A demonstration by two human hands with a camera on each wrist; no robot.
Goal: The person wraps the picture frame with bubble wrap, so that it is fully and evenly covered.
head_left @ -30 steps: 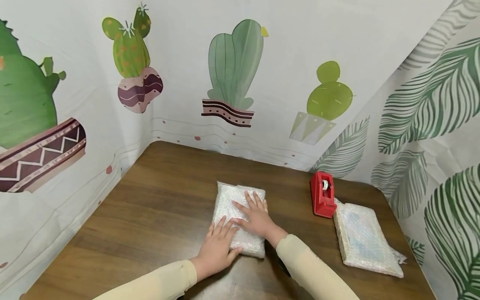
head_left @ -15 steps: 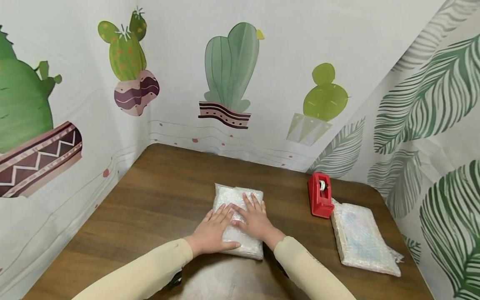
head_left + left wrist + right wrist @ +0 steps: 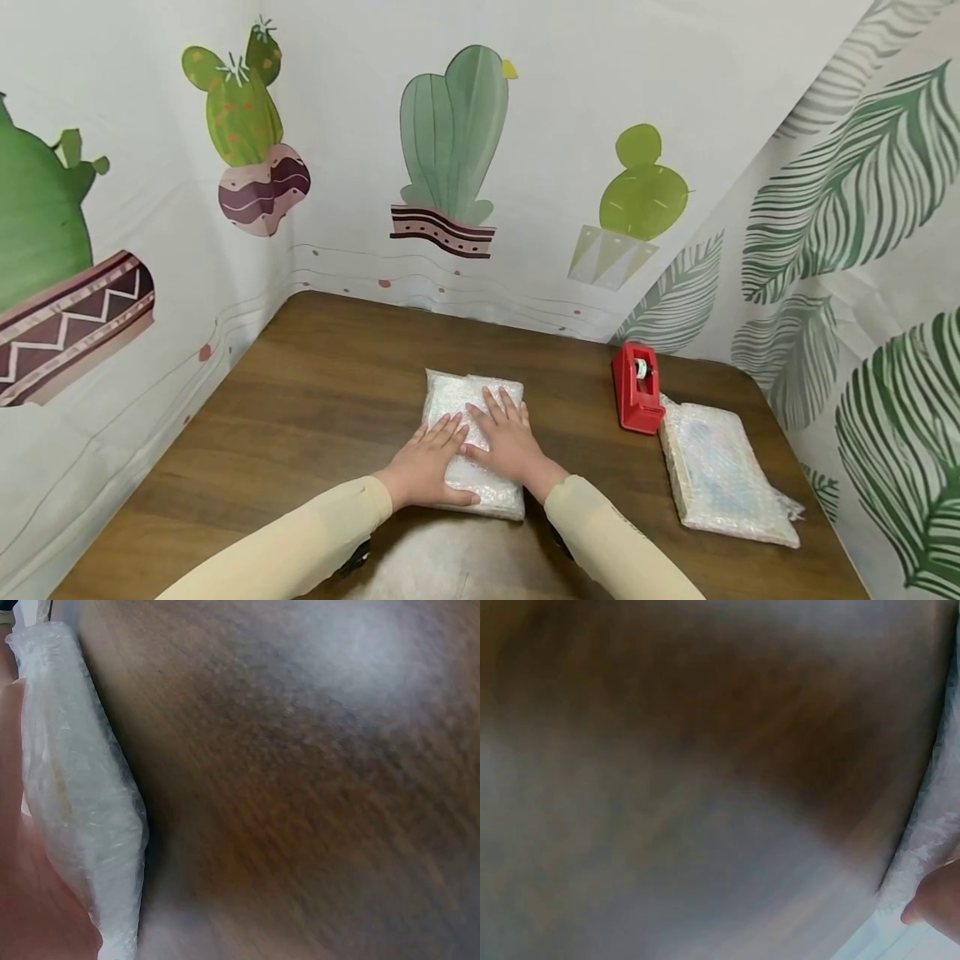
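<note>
A flat rectangular package in clear bubble wrap (image 3: 491, 495) lies on the brown wooden table in the head view. My left hand (image 3: 427, 467) rests flat on its lower left part, fingers spread and thumb out along the near edge. On the upper right part lies my right hand (image 3: 508, 437), palm down with its fingers straight and spread. In the left wrist view the side of the bubble-wrapped package (image 3: 94, 795) shows beside the left hand (image 3: 37, 892). The right wrist view catches only a strip of the wrap (image 3: 922, 840) and part of the right hand (image 3: 939, 900).
A red tape dispenser (image 3: 637, 390) with a roll in it stands at the back right of the table (image 3: 300, 400). Beside it lies a second bubble-wrapped package (image 3: 723, 475), a loose end of wrap at its right. A cactus-print cloth (image 3: 345, 133) hangs behind the table.
My left hand has shifted slightly up and left on the package, and its fingers briefly met the right hand's. My right hand stays on the package. The whole view has drifted slightly.
</note>
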